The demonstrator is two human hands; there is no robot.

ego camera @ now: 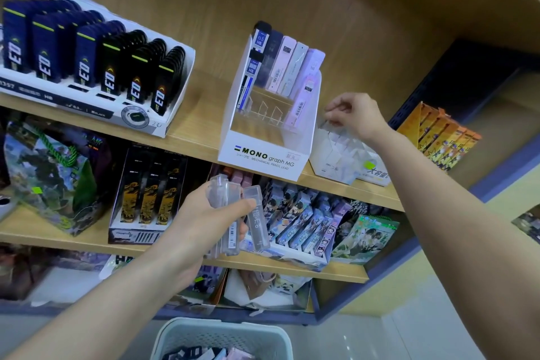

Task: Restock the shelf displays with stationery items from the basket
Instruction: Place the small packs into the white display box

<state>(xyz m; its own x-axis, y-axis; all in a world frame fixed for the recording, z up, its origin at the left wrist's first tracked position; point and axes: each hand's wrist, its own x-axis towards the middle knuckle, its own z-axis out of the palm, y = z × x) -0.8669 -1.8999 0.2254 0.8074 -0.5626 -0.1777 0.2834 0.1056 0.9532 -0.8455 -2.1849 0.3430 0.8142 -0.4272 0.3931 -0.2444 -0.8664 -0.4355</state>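
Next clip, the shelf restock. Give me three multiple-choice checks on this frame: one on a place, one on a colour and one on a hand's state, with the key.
1. Where does the small white box under the right hand stand?
A. in the floor basket
B. on the same shelf as the MONO display, to its right
C. on the lowest shelf

2. What colour are the cases in the left hand?
A. orange
B. dark blue
C. clear

3. What is the left hand doing?
A. gripping several cases
B. hanging open and empty
C. pressing flat on a shelf

Key:
1 B: the box sits beside the MONO display on the same board.
2 C: the goods behind show through them.
3 A: the hand wraps round the bundle.
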